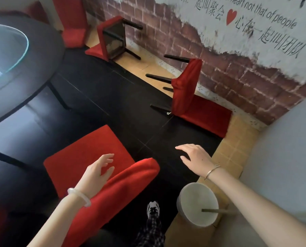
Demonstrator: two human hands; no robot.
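Head view: left hand [97, 172] hung beside the soft red chair [81, 154], right hand [195, 157] over open floor [130, 107]; all fingers loose, empty.

Red chair [68, 163], upright, near left in my view.
From my station I see it standing upright on the dark floor [123, 104], wrapped all over in bright red fabric. Its flat, square seat [88, 145] faces up and reaches toward the far left. The padded backrest [127, 182] rises on the near side, its rounded top edge slanting from near left to far right. The cover hides its legs.
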